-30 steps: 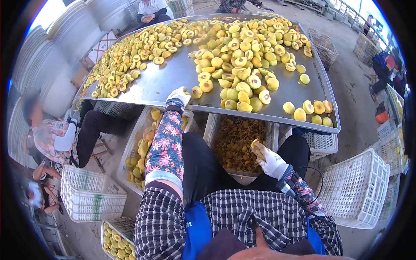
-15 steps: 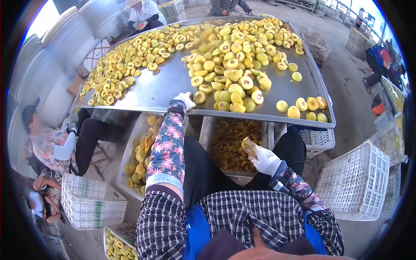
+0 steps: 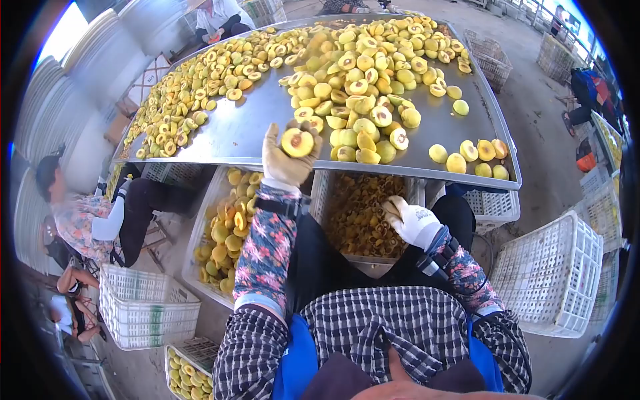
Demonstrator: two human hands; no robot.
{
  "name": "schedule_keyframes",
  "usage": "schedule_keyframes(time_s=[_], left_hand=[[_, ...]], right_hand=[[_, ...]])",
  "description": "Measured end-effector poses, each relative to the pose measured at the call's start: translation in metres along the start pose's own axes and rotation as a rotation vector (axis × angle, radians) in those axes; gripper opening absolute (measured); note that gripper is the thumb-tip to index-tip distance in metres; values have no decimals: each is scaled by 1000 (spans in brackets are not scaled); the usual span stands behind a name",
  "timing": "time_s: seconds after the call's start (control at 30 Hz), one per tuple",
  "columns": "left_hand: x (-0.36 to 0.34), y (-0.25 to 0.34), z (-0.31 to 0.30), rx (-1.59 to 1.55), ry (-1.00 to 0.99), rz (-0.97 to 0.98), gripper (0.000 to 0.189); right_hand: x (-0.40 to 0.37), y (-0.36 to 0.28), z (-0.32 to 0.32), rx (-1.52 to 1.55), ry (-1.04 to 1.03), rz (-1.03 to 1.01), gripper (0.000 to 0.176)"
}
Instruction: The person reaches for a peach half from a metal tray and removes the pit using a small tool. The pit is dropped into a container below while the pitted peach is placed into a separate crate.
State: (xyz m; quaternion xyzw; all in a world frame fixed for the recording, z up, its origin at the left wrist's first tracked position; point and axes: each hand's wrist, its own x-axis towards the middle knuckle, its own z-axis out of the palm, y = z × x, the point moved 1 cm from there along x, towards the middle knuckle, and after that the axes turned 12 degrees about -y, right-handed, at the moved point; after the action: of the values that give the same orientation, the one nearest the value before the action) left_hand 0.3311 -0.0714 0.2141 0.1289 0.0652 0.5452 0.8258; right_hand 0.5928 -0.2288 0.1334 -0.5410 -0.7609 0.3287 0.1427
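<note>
My left hand [image 3: 288,160], in a stained white glove, grips a yellow peach half [image 3: 297,143] with its reddish-brown centre facing me. It is raised at the near edge of the metal table [image 3: 253,123], in front of the large heap of peach halves [image 3: 360,73]. My right hand [image 3: 408,221], gloved in white, hangs over a crate of brown scraps [image 3: 357,217] between my knees. Its fingers are curled together; whatever they hold, if anything, is hidden. Left of my legs stands a crate of peach pieces [image 3: 230,233].
Peach halves [image 3: 460,157] lie at the table's right corner. White plastic crates stand on the floor at right [image 3: 550,270] and left [image 3: 150,307]. A person [image 3: 87,213] sits at the left; others work along the far edge.
My left hand has lifted off the table edge with a peach half in it. My right hand has moved slightly right, and the yellowish piece seen in its fingers is out of sight.
</note>
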Motion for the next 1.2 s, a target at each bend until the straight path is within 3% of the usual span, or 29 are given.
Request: schedule_keyframes(time_s=[0.1, 0.17, 0.37, 0.4, 0.43, 0.5, 0.53, 0.57, 0.63, 0.67, 0.83, 0.97, 1.03, 1.1, 1.13, 1.2], left_hand=[[-19, -37, 5, 162, -28, 47, 38], [-30, -65, 17, 273, -21, 110, 38], [-46, -107, 16, 396, -108, 120, 40], [-46, -114, 1, 935, -187, 369, 38], [-44, -115, -6, 934, -188, 367, 38], [-44, -116, -16, 1279, -279, 477, 38], [-47, -117, -6, 785, -293, 228, 41], [-48, -118, 1, 783, -293, 228, 41], [-48, -122, 10, 312, -227, 72, 42], [-48, -125, 14, 260, -176, 98, 44], [-55, -128, 31, 372, -92, 125, 41], [-47, -125, 29, 319, -115, 140, 40], [-47, -124, 28, 302, -69, 166, 40], [-49, -124, 27, 454, -140, 196, 41], [-49, -125, 31, 344, -85, 134, 42], [-53, -129, 37, 445, -100, 165, 43]], right_hand=[[3, -43, -22, 218, 202, -248, 30], [3, -69, -33, 204, 327, -349, 26], [14, -84, -32, 154, 396, -275, 35], [14, -87, -34, 136, 476, -283, 36], [14, -90, -35, 119, 556, -292, 37], [16, -90, -35, 142, 579, -294, 40], [19, -89, -34, 102, 554, -297, 41], [20, -89, -34, 61, 530, -301, 42], [21, -90, -34, 27, 549, -289, 41], [21, -89, -34, 4, 546, -313, 40], [22, -86, -32, 6, 417, -320, 38], [10, -85, -33, 293, 325, -403, 34], [2, -79, -34, 458, 325, -245, 34], [1, -77, -34, 362, 380, -265, 31], [1, -79, -32, 269, 397, -259, 29], [0, -85, -31, 125, 427, -234, 25]])
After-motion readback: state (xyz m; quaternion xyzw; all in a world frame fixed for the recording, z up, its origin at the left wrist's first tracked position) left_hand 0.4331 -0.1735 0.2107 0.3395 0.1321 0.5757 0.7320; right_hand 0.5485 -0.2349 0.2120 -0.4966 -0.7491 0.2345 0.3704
